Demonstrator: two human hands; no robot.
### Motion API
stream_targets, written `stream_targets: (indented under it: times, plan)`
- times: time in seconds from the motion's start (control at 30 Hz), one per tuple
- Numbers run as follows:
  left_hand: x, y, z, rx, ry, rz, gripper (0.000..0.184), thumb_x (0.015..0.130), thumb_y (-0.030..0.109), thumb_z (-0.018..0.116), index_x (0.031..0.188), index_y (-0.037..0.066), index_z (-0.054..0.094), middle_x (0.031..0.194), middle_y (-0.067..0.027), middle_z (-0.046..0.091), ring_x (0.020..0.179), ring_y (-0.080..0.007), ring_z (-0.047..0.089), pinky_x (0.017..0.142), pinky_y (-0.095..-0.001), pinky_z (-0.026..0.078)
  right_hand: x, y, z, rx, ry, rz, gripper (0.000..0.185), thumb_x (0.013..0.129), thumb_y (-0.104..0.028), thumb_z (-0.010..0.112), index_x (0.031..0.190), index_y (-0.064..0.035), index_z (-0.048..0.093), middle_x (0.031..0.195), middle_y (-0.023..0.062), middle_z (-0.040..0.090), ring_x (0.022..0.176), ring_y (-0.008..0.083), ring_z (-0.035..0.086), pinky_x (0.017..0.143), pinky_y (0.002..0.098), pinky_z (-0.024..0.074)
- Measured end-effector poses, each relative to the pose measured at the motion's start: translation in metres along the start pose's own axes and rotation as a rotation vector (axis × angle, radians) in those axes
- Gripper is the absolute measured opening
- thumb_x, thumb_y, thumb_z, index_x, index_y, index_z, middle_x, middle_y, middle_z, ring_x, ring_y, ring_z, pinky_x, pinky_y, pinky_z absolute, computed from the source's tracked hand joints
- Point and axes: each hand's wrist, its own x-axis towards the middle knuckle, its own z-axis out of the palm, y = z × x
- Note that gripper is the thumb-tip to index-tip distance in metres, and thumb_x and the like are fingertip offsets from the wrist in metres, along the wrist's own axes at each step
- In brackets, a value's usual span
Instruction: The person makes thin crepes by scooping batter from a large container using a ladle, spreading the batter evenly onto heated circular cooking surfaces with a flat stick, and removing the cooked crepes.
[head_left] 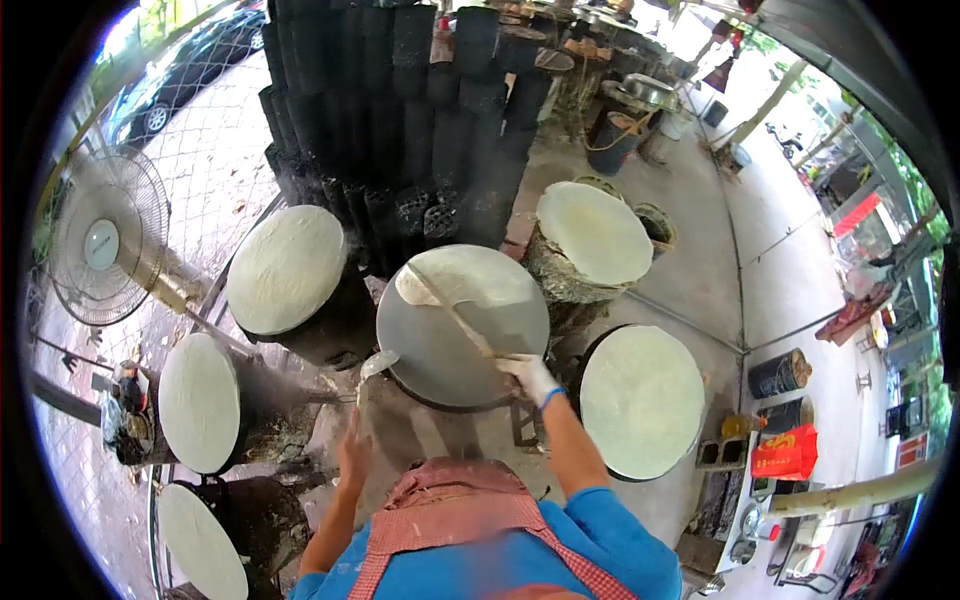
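Note:
A round dark griddle [450,350] stands in front of me, with pale batter [480,278] spread over its far part. My right hand [527,377], in a white glove with a blue band at the wrist, is closed on a long wooden stick [450,312]. The stick reaches across the griddle to the batter's far left edge. My left hand [354,458] grips the handle of a ladle [378,364], whose batter-coated bowl is at the griddle's near left rim.
Several other round griddles carry pale batter sheets, such as this left sheet [287,270] and this right sheet [642,402]. Dark stacked cylinders [400,120] rise behind. A fan [105,240] stands left; a red bag [785,453] sits at right.

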Motion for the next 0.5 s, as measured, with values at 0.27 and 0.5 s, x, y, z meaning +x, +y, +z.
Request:
stream_targets:
  times: [0.27,0.5]
  plan:
    - [-0.024,-0.016,0.021,-0.228,0.196,0.106,0.063,0.080,0.000,0.056,0.138,0.008,0.034,0.128,-0.0166,0.051,0.110,-0.0181,0.052,0.086,-0.0269,0.041,0.041,-0.025,-0.028,-0.008,-0.112,0.277,0.032,0.080,-0.017,0.066,0.110,-0.0036,0.062,0.053,0.0033,0.054,0.036,0.0103,0.043,0.031,0.0249,0.0257]
    - [-0.079,-0.037,0.015,-0.329,0.209,-0.189,0.059,0.081,0.002,0.055,0.137,0.006,0.036,0.093,-0.0087,0.059,0.072,-0.0136,0.053,0.062,-0.0274,0.044,0.064,-0.069,-0.064,-0.061,-0.028,0.193,0.031,0.078,-0.018,0.066,0.104,-0.0015,0.064,0.053,0.0036,0.050,0.037,0.0106,0.040,0.034,0.0260,0.0251]
